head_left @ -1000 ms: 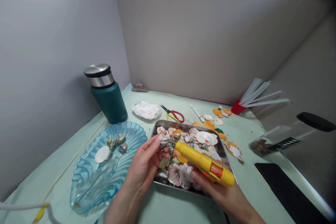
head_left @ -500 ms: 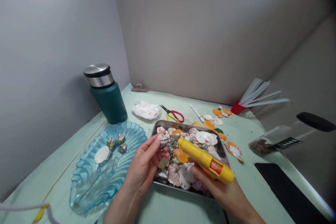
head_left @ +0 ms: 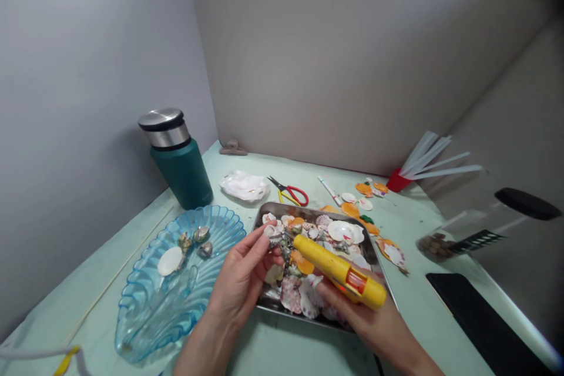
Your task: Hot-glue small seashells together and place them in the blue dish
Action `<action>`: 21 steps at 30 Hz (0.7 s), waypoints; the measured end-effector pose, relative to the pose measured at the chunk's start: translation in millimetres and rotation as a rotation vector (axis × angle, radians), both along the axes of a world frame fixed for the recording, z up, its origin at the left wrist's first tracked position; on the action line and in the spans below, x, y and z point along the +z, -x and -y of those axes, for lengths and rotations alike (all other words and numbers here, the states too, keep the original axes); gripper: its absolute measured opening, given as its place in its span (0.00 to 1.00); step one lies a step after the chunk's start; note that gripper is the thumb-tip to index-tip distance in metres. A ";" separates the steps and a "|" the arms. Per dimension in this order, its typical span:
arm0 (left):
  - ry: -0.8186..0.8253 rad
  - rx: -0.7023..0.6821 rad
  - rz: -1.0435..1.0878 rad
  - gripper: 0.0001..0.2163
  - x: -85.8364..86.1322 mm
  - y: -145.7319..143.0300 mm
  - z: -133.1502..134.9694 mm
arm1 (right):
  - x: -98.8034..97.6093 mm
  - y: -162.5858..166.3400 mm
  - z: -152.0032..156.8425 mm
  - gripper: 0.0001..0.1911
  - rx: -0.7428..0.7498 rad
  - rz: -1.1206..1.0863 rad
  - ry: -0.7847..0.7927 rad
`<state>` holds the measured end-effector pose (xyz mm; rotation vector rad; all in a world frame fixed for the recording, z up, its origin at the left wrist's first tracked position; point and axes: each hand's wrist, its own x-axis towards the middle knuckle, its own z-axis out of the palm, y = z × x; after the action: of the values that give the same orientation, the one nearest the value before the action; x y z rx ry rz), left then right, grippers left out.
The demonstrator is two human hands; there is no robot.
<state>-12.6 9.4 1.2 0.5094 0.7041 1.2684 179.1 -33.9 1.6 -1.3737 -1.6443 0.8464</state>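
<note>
My right hand (head_left: 359, 302) grips a yellow hot glue gun (head_left: 337, 270), its nose pointing left toward my other hand. Between the thumb and fingers of my left hand (head_left: 247, 267) is a small seashell (head_left: 274, 232), pale and ridged, partly covered by the fingertips. A small gap separates the glue gun's nose from this shell. Both hands are over a metal tray (head_left: 382, 264) heaped with white, orange and speckled shells (head_left: 291, 294). Part of the tray is hidden behind the glue gun and my right hand.
Left of the tray sits a blue shell-shaped dish (head_left: 136, 282) with several shells. Behind are a green bottle (head_left: 183, 170), a white plastic bag (head_left: 244, 185), pliers (head_left: 293, 192) and a marker (head_left: 329, 190). At right are a red cup (head_left: 398, 181) of glue sticks, a jar (head_left: 436, 244) and a black phone (head_left: 480, 317).
The glue gun in my right hand has shifted slightly left, its nose closer to the shell. My left hand stays nearly still, keeping its hold on the shell.
</note>
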 end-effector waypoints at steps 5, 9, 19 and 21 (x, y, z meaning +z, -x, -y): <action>-0.008 -0.002 0.023 0.13 3.2 0.5 1.0 | 0.2 -0.4 -0.2 0.10 0.001 0.004 0.002; -0.001 0.005 0.031 0.12 4.4 1.1 0.7 | -0.2 -0.4 -0.4 0.10 0.007 -0.012 0.002; 0.012 0.013 0.013 0.14 3.6 0.8 0.9 | -0.5 -0.3 0.1 0.11 -0.005 0.014 -0.030; 0.015 0.015 0.012 0.14 4.1 0.5 0.6 | -1.3 -1.6 -0.1 0.11 0.001 0.030 -0.032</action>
<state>-13.1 8.9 5.4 0.4845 0.7080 1.2788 180.7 -33.8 0.2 -1.3702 -1.6745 0.8004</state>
